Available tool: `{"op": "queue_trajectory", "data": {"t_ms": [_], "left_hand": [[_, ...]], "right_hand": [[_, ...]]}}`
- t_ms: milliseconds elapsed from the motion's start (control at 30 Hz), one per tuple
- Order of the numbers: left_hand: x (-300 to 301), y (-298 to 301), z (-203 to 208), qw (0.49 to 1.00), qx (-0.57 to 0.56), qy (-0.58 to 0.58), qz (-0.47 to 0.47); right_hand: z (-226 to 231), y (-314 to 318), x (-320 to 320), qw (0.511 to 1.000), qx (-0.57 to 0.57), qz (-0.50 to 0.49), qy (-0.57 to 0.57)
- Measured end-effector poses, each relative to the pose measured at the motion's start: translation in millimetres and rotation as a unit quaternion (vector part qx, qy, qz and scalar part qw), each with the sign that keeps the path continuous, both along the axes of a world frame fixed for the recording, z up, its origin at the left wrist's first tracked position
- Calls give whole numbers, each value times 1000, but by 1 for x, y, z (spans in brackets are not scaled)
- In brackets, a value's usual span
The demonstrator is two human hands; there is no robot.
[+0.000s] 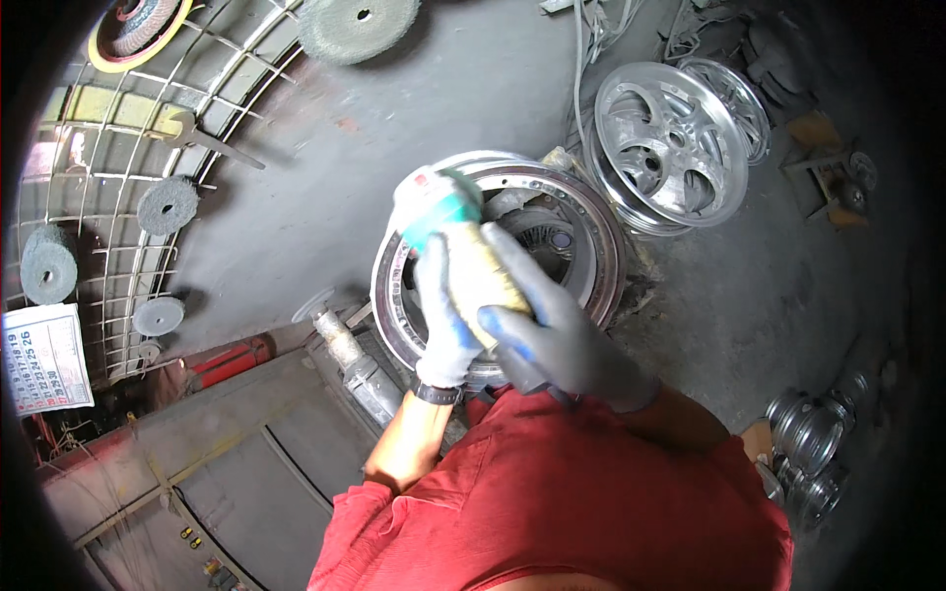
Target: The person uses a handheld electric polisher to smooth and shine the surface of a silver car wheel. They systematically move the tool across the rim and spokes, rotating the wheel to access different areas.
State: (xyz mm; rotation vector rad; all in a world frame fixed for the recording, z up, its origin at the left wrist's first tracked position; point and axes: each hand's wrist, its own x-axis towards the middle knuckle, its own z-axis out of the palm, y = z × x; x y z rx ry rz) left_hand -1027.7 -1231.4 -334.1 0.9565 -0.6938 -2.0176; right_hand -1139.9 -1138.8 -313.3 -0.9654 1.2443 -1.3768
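Both my hands wear grey and blue work gloves and close round a thick cylindrical object (480, 266), held slanting above a wheel rim. It has a yellowish body and a teal and white head; blur hides its exact kind. My left hand (443, 320) grips its left side, with a dark watch at the wrist. From the right, my right hand (552, 320) wraps the body lower down. Below them lies the wheel rim (606, 227), with a bolt-holed edge and a dark hollow middle. The held object covers part of its left side.
Silver alloy wheels (724, 163) are stacked at the far right, and more metal wheels (808, 433) lie at lower right. Abrasive discs (168, 205) hang on a wire grid (118, 128) at left. A grey power tool (370, 379) sits beside the rim, near a calendar sheet (47, 360).
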Motion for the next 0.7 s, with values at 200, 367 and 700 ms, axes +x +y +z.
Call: {"op": "queue_trajectory", "data": {"t_ms": [200, 367, 700], "left_hand": [[-44, -17, 10, 982, -32, -16, -183], [3, -12, -3, 995, 50, 10, -80], [3, 4, -15, 996, 1, 75, -49]], "right_hand": [[11, 16, -14, 993, 12, -112, -21], [2, 2, 6, 998, 0, -36, -47], [-10, 11, -7, 989, -71, 6, 128]]}}
